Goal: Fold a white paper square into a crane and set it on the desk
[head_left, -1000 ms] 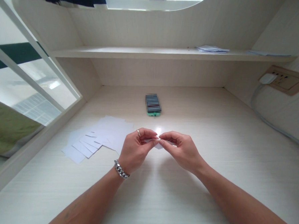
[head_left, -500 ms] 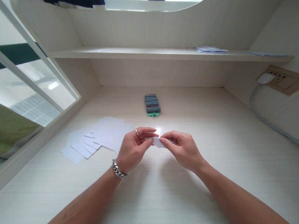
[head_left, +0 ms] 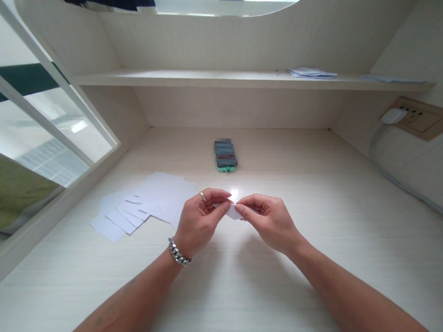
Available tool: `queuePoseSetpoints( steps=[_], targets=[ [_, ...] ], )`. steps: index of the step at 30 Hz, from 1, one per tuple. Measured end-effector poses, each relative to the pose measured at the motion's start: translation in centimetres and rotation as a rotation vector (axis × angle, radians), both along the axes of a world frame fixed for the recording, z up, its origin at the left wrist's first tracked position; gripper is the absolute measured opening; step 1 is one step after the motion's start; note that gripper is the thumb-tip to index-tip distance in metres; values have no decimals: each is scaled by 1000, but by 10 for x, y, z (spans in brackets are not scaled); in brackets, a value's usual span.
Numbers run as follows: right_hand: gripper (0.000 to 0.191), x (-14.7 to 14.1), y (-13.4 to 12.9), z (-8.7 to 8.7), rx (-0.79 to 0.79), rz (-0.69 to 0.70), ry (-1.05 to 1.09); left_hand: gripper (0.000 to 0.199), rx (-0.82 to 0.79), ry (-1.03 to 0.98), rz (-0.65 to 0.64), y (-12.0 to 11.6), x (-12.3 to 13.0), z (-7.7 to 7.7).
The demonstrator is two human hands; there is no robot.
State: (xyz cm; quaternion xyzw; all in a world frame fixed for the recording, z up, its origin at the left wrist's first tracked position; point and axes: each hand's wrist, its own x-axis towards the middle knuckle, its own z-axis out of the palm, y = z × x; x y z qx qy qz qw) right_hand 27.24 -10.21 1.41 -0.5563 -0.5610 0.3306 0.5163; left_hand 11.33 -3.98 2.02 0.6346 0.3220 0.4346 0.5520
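A small piece of white paper (head_left: 233, 213), seemingly folded, is held just above the desk between both hands. My left hand (head_left: 203, 217), with a ring and a chain bracelet, pinches its left side between thumb and fingers. On the right side my right hand (head_left: 267, 219) grips it the same way, thumb tip close to the left thumb. Most of the paper is hidden behind the fingers. Left of my left hand, several loose white paper sheets (head_left: 168, 195) lie overlapping on the desk.
Beyond my hands lies a dark, pixelated object with a green end (head_left: 226, 169). A shelf (head_left: 196, 80) spans the back, bearing a paper stack (head_left: 311, 72). At right, a plug (head_left: 393, 116) sits in a wall socket, its grey cable (head_left: 399, 184) hanging along the side.
My left thumb has shifted slightly right and up, covering more of the paper. The left wrist has moved a little to the right. The right hand has barely moved.
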Motion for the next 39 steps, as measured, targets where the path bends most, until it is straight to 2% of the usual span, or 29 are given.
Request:
queuePoseSetpoints(
  steps=[16, 27, 32, 39],
  targets=[
    [17, 0, -1, 0, 59, -34, 19, 9, 206, 6, 84, -4, 0, -6],
    [10, 1, -2, 3, 68, -59, 12, 11, 211, -33, 87, -6, 2, -7],
    [15, 3, 0, 1, 31, -37, 48, 11, 176, -53, 123, -4, 2, -4],
    [17, 2, 2, 0, 13, -16, 134, 10, 186, -26, 104, -4, 2, -4]
  ],
)
